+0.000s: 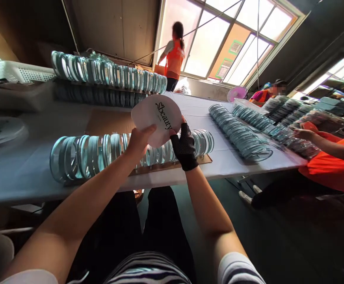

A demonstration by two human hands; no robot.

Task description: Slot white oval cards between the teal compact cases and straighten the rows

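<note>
Nearest the lens were your two forearms, reaching up from your striped sleeves over your dark trousers. Your left hand, bare, gripped the lower left edge of one white round disc printed with the word "beauty", thumb laid across its face. Your right hand, in a black mesh glove, pinched the disc's lower right edge, so the disc stood raised between both hands, above them and tilted, clear of the table. Just beneath your hands lay one long row of clear round rings standing on edge on a strip of cardboard; they were too many and too overlapped to count. A second such row ran along the far side, and two more rows lay to the right. One co-worker's hand in an orange sleeve rested there. Another person in orange stood by the window.
</note>
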